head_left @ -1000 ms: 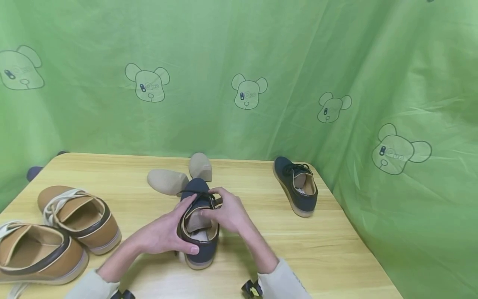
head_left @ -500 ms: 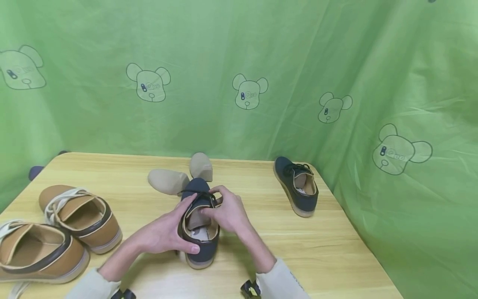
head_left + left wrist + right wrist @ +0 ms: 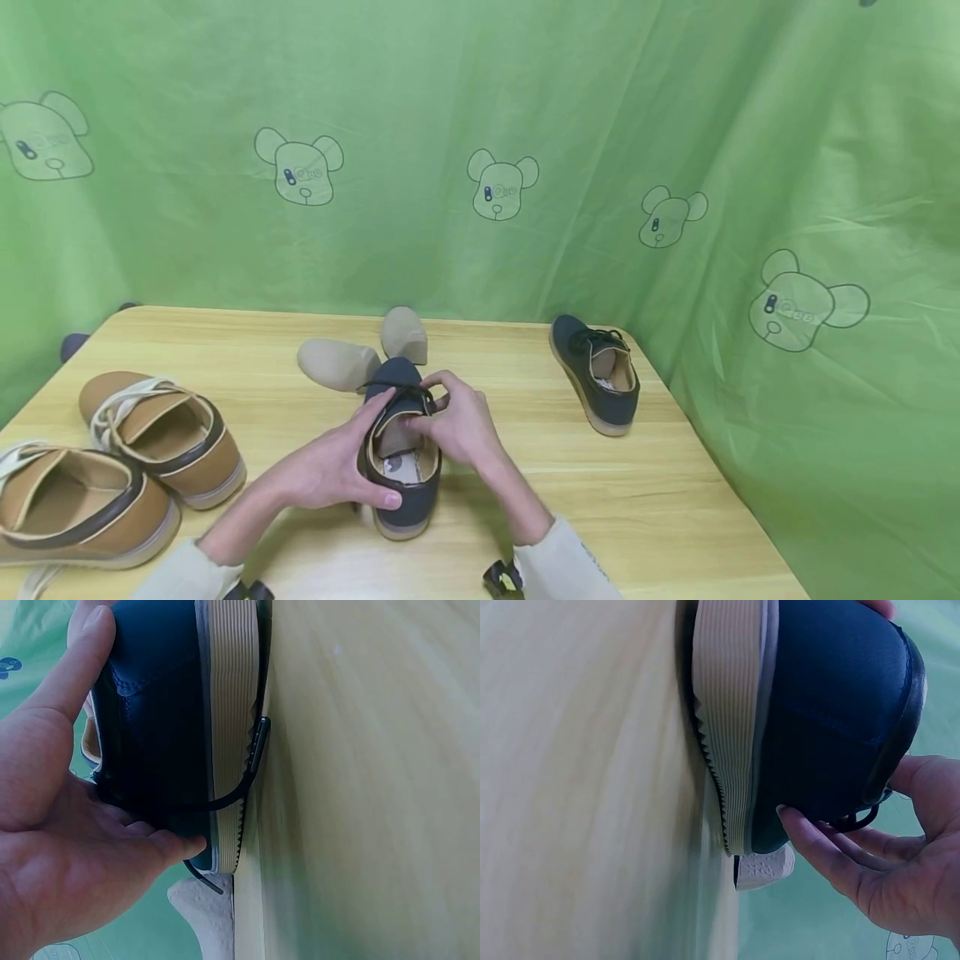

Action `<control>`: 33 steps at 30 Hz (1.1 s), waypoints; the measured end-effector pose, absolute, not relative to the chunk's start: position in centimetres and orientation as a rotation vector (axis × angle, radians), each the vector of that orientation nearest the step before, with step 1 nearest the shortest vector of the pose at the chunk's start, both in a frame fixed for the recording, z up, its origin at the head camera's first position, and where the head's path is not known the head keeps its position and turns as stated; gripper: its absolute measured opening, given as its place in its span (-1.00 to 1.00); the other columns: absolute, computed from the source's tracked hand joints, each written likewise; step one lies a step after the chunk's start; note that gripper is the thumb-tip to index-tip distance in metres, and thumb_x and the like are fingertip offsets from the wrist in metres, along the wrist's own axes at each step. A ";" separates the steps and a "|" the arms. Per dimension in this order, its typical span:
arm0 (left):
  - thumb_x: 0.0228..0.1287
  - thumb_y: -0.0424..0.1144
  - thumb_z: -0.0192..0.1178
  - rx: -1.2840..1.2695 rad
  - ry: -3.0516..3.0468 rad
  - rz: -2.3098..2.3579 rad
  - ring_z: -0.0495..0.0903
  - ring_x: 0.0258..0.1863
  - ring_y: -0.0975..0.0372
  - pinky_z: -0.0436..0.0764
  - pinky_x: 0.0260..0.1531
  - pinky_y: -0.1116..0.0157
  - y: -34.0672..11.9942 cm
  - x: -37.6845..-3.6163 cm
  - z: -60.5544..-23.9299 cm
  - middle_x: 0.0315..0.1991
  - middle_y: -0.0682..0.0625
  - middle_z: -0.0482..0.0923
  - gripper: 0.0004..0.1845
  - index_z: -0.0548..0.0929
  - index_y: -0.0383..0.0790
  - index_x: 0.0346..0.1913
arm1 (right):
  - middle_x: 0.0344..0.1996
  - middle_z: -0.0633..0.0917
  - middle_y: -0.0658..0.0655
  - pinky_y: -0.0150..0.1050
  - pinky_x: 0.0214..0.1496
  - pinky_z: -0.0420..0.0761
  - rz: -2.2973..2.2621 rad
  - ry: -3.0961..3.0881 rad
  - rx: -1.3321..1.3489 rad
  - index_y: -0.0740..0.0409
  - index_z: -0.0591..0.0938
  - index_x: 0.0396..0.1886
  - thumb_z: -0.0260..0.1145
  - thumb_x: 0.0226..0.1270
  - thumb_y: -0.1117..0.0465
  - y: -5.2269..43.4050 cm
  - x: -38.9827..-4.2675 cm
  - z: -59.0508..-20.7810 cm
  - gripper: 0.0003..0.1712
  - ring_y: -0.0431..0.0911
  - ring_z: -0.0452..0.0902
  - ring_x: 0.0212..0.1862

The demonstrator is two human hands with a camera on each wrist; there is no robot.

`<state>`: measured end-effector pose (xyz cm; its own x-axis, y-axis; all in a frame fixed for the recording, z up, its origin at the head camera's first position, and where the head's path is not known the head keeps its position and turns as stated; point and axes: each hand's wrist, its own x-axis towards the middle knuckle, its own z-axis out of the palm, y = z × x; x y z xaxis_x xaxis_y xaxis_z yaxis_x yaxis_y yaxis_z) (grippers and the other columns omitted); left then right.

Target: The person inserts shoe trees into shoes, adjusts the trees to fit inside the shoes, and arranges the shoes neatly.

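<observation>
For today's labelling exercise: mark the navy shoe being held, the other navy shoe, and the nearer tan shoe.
held navy shoe (image 3: 411, 500), head view, on its heel
second navy shoe (image 3: 600, 400), head view, on its side wall
nearer tan shoe (image 3: 112, 517), head view, on its outer side

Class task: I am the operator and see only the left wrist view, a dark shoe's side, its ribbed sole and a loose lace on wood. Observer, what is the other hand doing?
Observer: The right hand is at the navy shoe, fingers at its opening by the laces.
Operator: Is there a matching shoe?
Observer: Yes, a second navy shoe stands apart near the table's far right corner.
Operator: Anything else on the table?
Observer: Two tan shoes sit at the left, and two beige inserts lie just beyond the held shoe.
</observation>
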<state>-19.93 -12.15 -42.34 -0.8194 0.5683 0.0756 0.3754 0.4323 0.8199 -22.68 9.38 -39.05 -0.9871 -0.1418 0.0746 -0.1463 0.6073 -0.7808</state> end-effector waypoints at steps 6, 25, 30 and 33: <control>-0.11 0.23 0.58 0.827 2.466 1.333 0.32 0.44 -0.13 0.30 0.40 -0.24 -12.2 -19.8 -42.3 0.62 -0.29 -0.06 0.44 -0.21 -0.08 0.66 | -0.33 0.79 0.19 -0.23 -0.39 0.66 1.369 -2.801 0.253 0.06 0.64 0.11 0.65 -0.02 0.13 9.4 -22.7 -39.1 -0.36 -0.12 0.69 -0.39; -0.09 0.21 0.57 0.809 2.473 1.334 0.23 0.50 -0.16 0.24 0.44 -0.22 -12.2 -19.6 -42.2 0.64 -0.29 -0.15 0.44 -0.23 -0.08 0.66 | -0.56 0.71 0.07 -0.27 -0.52 0.59 1.260 -2.769 0.259 0.04 0.64 -0.01 0.63 -0.03 0.14 8.9 -22.8 -39.8 -0.46 -0.17 0.58 -0.57; -0.09 0.21 0.58 0.808 2.471 1.338 0.24 0.50 -0.16 0.24 0.44 -0.21 -12.2 -19.6 -42.1 0.64 -0.28 -0.17 0.44 -0.23 -0.09 0.66 | -0.60 0.68 0.01 -0.28 -0.51 0.58 1.200 -2.762 0.265 0.02 0.65 -0.06 0.64 -0.04 0.14 8.8 -23.0 -40.0 -0.49 -0.19 0.57 -0.57; -0.09 0.21 0.58 0.804 2.473 1.339 0.25 0.49 -0.15 0.24 0.44 -0.21 -12.2 -19.6 -42.1 0.64 -0.27 -0.15 0.44 -0.23 -0.09 0.66 | -0.62 0.67 -0.02 -0.29 -0.50 0.58 1.174 -2.763 0.261 0.01 0.65 -0.07 0.64 -0.04 0.14 8.7 -23.1 -40.1 -0.50 -0.20 0.56 -0.57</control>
